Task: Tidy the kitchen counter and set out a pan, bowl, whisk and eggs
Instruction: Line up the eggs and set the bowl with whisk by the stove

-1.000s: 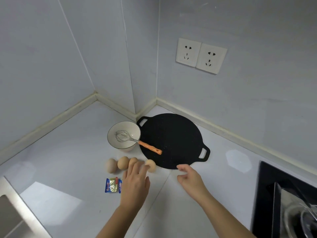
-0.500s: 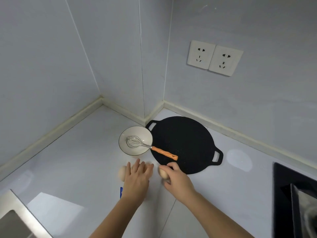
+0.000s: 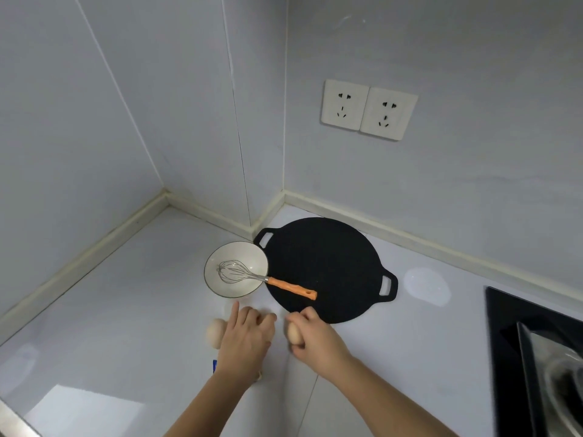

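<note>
Right hand (image 3: 317, 339) curls round an egg (image 3: 293, 334) by the pan (image 3: 328, 260) (left hand (image 3: 246, 340), grip unclear, beside another egg (image 3: 215, 332)).

Not much to report on the person here — just two arms showing along the bottom edge of the frame. The left forearm (image 3: 208, 405) sits around bottom centre, the right forearm (image 3: 394, 402) at lower right. Both are bare skin right down to where the picture cuts them off. The left hand (image 3: 244, 339) and right hand (image 3: 315, 339) are bare too — slim, with the knuckles showing. The fingers (image 3: 235, 313) look a bit blurry, so the nails are too soft to make out.
</note>
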